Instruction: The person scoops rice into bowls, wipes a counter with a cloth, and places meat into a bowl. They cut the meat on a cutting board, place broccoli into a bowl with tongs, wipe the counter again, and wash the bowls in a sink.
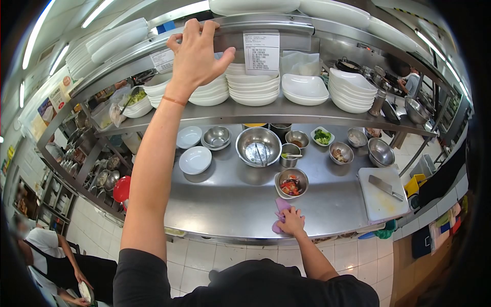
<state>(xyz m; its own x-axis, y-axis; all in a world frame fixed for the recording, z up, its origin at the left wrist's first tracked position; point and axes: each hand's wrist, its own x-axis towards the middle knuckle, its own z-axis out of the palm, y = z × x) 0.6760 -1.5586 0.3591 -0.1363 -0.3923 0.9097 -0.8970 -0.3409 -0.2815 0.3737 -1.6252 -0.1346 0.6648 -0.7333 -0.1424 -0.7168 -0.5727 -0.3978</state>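
Observation:
My left hand is raised to the upper shelf. Its spread fingers reach the metal ticket rail, left of a hanging printed order slip. Down on the steel counter, my right hand has its fingers closed on a purple cloth. Just beyond the cloth stands a metal bowl of chopped red and dark food, set in a white dish. Part of the cloth is hidden under my right hand.
A large metal bowl with tongs stands mid-counter. White bowls are at left. Right, a knife lies on a cutting board. Stacked white dishes line the shelf. At lower left, a person holds a dish.

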